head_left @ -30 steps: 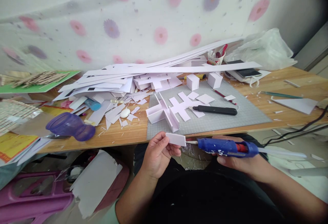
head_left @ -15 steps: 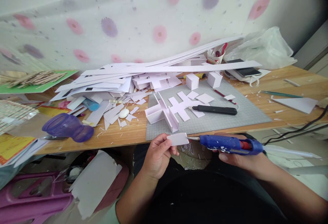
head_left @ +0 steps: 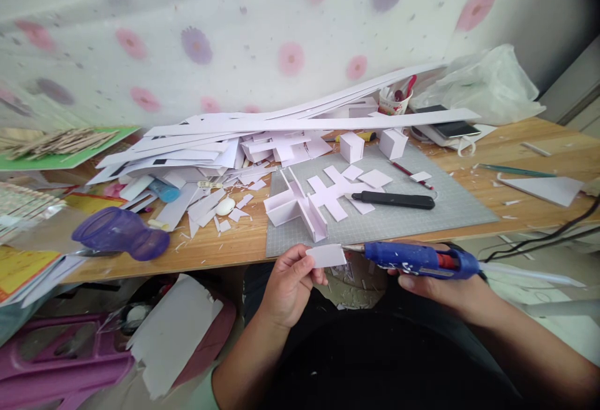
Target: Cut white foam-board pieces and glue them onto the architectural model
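Note:
Between the thumb and fingers of my left hand (head_left: 291, 282) is a small white foam-board piece (head_left: 328, 255), held in front of the table edge. My right hand (head_left: 438, 291) is wrapped round a blue hot glue gun (head_left: 412, 260). The gun's metal nozzle is at the upper right edge of the piece; I cannot tell whether they touch. Beyond my hands, a folded white channel-shaped construction (head_left: 300, 204) and a flat cross-shaped cutout (head_left: 330, 192) lie on the grey cutting mat (head_left: 450, 210). A black utility knife (head_left: 396, 200) rests beside the cutout.
Two small white boxes (head_left: 351, 147) stand at the mat's back. Long white strips (head_left: 309, 124) and scraps pile up behind and left. A purple container (head_left: 122, 233) lies at the front left. Black cables (head_left: 544, 235) hang at right; a purple stool (head_left: 60, 360) is below left.
The glue gun has risen very slightly, its nozzle tip now nearer the upper corner of the white piece. My left hand stays almost still. The view has shifted a little.

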